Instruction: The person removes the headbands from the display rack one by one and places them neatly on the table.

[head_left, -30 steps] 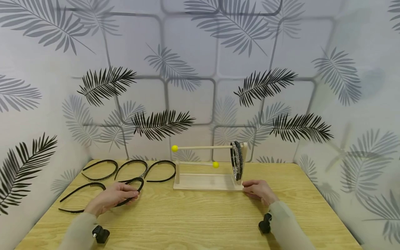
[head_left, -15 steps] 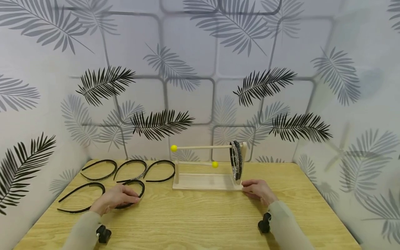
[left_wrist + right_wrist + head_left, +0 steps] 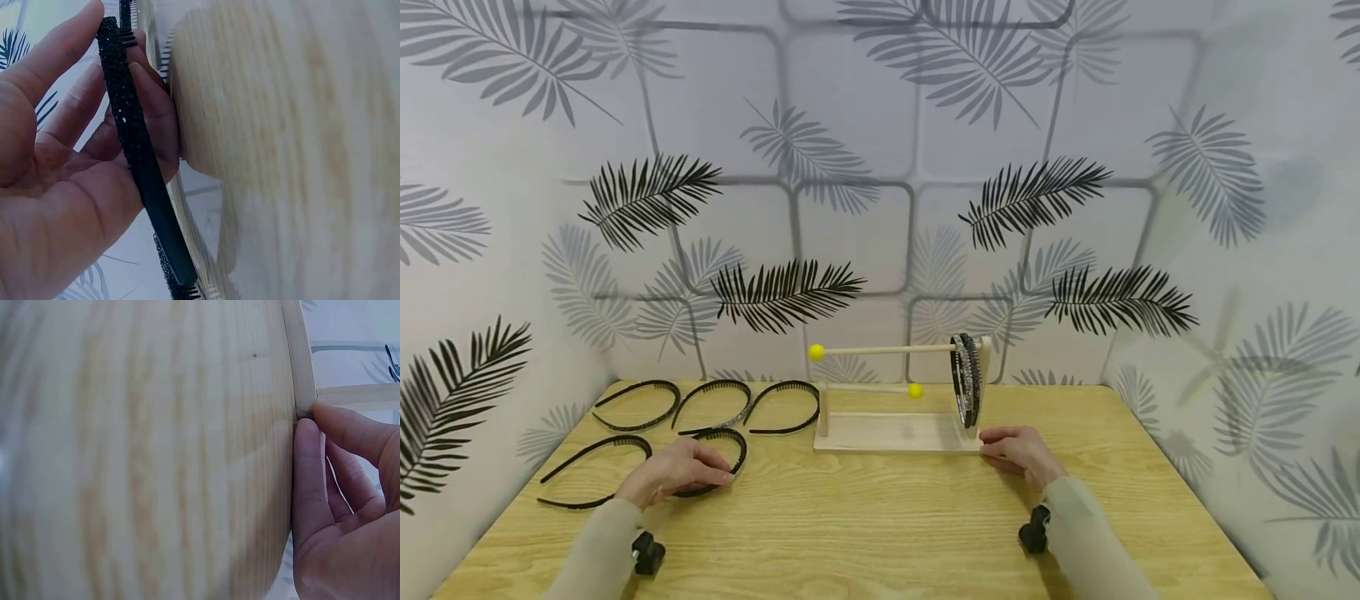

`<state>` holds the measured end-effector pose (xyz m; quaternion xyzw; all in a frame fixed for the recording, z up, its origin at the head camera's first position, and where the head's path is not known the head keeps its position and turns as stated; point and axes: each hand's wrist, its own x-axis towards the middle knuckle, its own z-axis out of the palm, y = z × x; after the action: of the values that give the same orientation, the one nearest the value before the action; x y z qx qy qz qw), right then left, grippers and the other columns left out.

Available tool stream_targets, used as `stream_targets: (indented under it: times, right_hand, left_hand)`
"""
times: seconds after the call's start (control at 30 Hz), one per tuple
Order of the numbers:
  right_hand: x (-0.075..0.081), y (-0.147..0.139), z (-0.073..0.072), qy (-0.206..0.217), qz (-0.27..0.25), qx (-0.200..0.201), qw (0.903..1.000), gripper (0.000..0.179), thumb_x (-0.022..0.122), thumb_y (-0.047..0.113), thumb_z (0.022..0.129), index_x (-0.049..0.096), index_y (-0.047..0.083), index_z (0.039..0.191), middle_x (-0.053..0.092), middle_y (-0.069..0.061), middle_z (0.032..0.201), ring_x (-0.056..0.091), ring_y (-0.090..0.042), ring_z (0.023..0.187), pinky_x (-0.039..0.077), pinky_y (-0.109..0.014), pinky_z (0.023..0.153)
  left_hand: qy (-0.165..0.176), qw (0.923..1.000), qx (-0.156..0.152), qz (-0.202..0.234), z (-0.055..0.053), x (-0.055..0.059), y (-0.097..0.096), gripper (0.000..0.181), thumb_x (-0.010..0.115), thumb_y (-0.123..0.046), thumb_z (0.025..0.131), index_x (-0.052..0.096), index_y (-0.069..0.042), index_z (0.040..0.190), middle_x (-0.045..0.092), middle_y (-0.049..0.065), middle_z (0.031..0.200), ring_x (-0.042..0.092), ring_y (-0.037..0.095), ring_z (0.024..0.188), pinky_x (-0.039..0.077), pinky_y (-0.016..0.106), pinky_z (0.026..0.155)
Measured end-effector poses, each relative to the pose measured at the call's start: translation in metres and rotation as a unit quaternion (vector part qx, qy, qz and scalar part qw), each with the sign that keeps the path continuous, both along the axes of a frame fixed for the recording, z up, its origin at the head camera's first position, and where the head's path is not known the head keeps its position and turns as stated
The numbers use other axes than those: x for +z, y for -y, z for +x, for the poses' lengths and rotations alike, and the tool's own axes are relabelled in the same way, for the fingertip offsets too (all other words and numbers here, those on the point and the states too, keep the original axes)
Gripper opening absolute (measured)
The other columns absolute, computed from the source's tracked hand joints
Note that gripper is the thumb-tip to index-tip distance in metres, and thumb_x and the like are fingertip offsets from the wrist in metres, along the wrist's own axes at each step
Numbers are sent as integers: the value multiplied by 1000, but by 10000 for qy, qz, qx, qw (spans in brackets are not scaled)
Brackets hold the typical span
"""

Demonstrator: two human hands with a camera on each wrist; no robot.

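My left hand (image 3: 673, 473) is at a black headband (image 3: 741, 454) lying low over the table at front left. Up close in the left wrist view, the thumb (image 3: 75, 37) and curled fingers pinch this headband (image 3: 128, 119), which has a sparkly, beaded surface. The palm hides part of it in the head view. My right hand (image 3: 1018, 454) grips the front right corner of a wooden headband stand (image 3: 887, 433), thumb and index finger meeting at its base (image 3: 304, 394). Several sparkly headbands (image 3: 967, 379) hang at the right end of the stand's upper rod.
Three black headbands, one of them here (image 3: 636, 406), lie in a back row left of the stand. Another headband (image 3: 576, 504) lies at front left. Yellow balls (image 3: 816, 352) cap the stand's rods. A patterned backdrop (image 3: 880, 242) rises behind the wooden table (image 3: 865, 525).
The headband at my left hand has gone from tilted and raised to nearly flat on the table. My left hand has shifted slightly right. My right hand stays at the stand's corner.
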<state>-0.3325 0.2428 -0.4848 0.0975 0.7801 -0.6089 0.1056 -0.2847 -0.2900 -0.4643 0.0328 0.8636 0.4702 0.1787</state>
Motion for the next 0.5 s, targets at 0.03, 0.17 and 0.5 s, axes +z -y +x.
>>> stream_targets:
  times: [0.03, 0.17, 0.5]
  right_hand:
    - [0, 0, 0, -2, 1, -1, 10000, 36, 66, -1, 91, 61, -6, 126, 62, -23, 126, 70, -11, 86, 58, -31, 81]
    - [1, -1, -1, 7, -9, -3, 10000, 36, 65, -1, 91, 61, -6, 126, 61, -23, 127, 69, -11, 86, 58, -31, 82]
    - [2, 0, 0, 19, 2, 2, 10000, 35, 66, -1, 90, 62, -6, 125, 60, -23, 128, 69, -12, 89, 58, -32, 83]
  left_hand:
    - [-8, 10000, 11, -30, 0, 1, 0, 32, 78, -20, 84, 73, 1, 108, 71, 2, 101, 66, 15, 90, 55, 36, 80]
    - [-47, 9998, 60, -175, 1, 2, -3, 27, 79, -18, 83, 75, -1, 103, 70, 2, 96, 65, 15, 83, 55, 33, 74]
    - [8, 9999, -87, 124, -1, 1, 2, 24, 76, -21, 86, 73, -2, 101, 67, -1, 84, 58, 14, 74, 52, 31, 67]
